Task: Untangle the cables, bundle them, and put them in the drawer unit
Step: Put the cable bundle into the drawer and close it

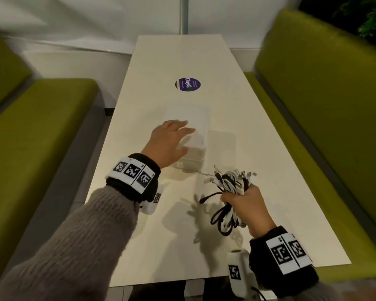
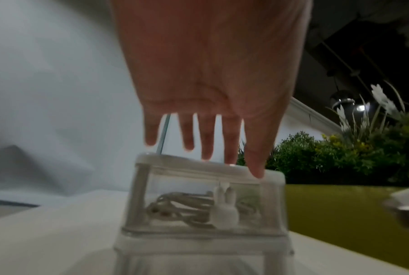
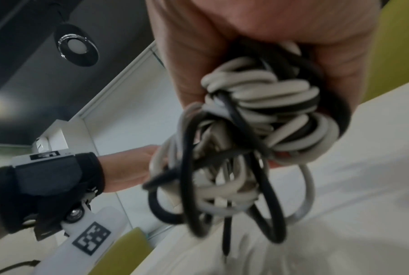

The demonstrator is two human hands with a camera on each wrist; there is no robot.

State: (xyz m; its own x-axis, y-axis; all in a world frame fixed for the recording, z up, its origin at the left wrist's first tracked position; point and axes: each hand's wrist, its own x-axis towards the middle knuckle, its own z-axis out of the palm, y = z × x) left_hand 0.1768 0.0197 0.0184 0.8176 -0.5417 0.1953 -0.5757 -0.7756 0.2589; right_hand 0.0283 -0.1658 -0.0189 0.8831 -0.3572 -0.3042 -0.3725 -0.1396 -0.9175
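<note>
A small clear plastic drawer unit point(image 1: 193, 131) point(image 2: 203, 204) stands in the middle of the white table point(image 1: 258, 131). Through its upper drawer front I see a white cable and a white rabbit-shaped knob point(image 2: 223, 208). My left hand point(image 1: 172, 140) point(image 2: 210, 93) reaches over the unit's near left corner with fingers straight and spread, fingertips point(image 2: 255, 171) at its top edge. My right hand point(image 1: 245, 203) point(image 3: 245, 55) grips a bundle of black and white cables point(image 1: 228, 192) point(image 3: 257, 130) just above the table, near right of the unit. Loops and plug ends stick out both sides of the fist.
A round purple sticker point(image 1: 187, 84) lies on the table beyond the unit. Green bench seats point(image 1: 37, 131) point(image 1: 326, 101) flank the table on both sides. A white wall stands behind the table's far end. Plants point(image 2: 339, 152) show at the right.
</note>
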